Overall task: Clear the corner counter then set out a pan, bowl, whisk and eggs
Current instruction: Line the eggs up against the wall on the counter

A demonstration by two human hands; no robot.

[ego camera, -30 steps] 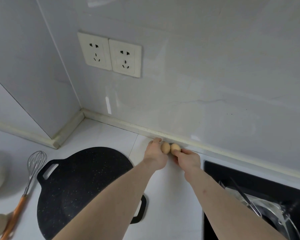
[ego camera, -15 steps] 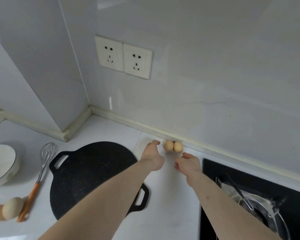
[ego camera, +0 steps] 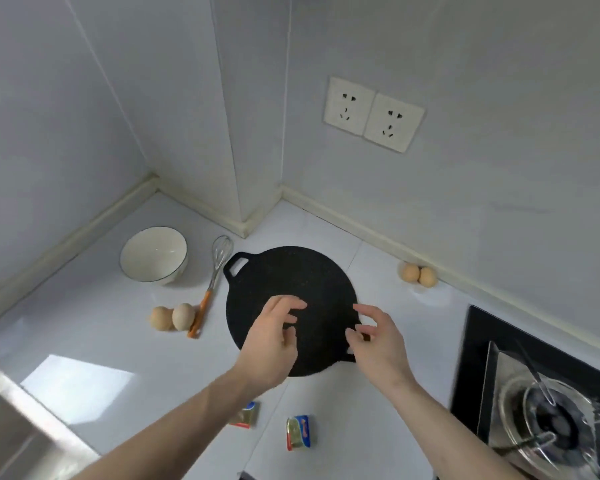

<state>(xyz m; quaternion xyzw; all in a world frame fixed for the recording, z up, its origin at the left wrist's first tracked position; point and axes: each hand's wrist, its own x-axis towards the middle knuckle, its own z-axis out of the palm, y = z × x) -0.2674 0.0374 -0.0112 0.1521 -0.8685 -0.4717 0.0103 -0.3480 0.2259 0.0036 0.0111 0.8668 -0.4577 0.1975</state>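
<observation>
A flat black pan (ego camera: 288,278) with two handles lies in the middle of the white counter. Left of it rests a whisk (ego camera: 212,282) with an orange handle, and a white bowl (ego camera: 153,254) stands beyond that. Two eggs (ego camera: 172,317) sit beside the whisk's handle. Two more eggs (ego camera: 419,274) lie by the back wall, right of the pan. My left hand (ego camera: 274,337) and my right hand (ego camera: 378,341) hover over the pan's near half, fingers loosely curled, holding nothing.
A black gas hob (ego camera: 541,403) with a burner fills the right side. Two small foil packets (ego camera: 298,432) lie on the counter near me. A double wall socket (ego camera: 373,114) is on the back wall. A steel sink edge (ego camera: 11,434) shows bottom left.
Both hands let go of the two eggs by the back wall and drew back toward me over the pan. The view pulled back and now takes in the bowl and packets.
</observation>
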